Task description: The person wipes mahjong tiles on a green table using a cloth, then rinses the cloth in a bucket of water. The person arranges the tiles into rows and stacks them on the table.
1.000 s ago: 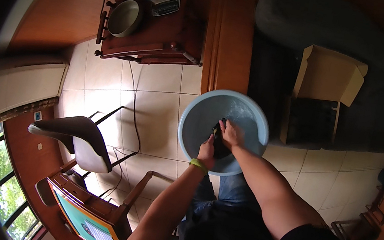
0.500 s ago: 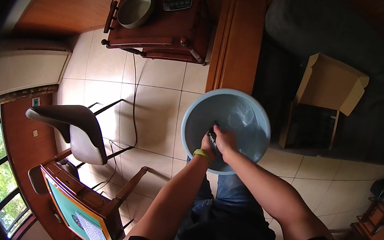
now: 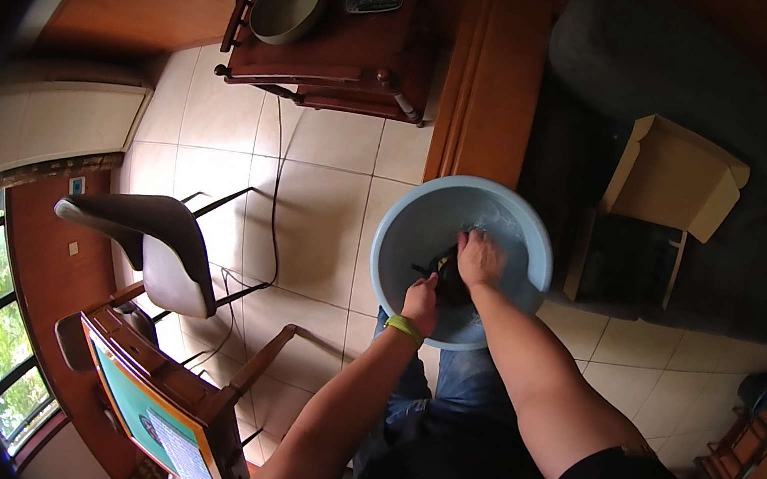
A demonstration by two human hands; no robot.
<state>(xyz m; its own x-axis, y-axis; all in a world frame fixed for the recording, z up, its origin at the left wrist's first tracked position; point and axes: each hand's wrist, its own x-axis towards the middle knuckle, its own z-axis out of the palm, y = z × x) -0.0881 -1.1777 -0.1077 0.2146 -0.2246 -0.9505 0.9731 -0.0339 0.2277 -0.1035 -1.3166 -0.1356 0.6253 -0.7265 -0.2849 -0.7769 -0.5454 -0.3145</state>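
Both hands are inside a light blue round basin point(image 3: 391, 231) that has water in it. A dark, floppy item point(image 3: 451, 281), black with a small yellowish patch, hangs between them; it looks like wet cloth, but its exact kind cannot be made out. My left hand point(image 3: 420, 305), below a yellow-green wristband point(image 3: 405, 328), is closed around its near left end. Farther in and to the right, my right hand point(image 3: 479, 262) is closed on its other side, slightly blurred by motion. The palms hide part of the item.
The basin stands at the end of a wooden ledge point(image 3: 492, 85). An open cardboard box point(image 3: 673, 176) rests on a dark sofa point(image 3: 629, 47) at right. A red-brown side table point(image 3: 354, 52) bears a bowl point(image 3: 286, 8). A chair point(image 3: 178, 256) and a cable point(image 3: 278, 191) are at left.
My hands, close together before, have come apart. The right one has moved farther up and right in the basin, and the dark item now shows between them.
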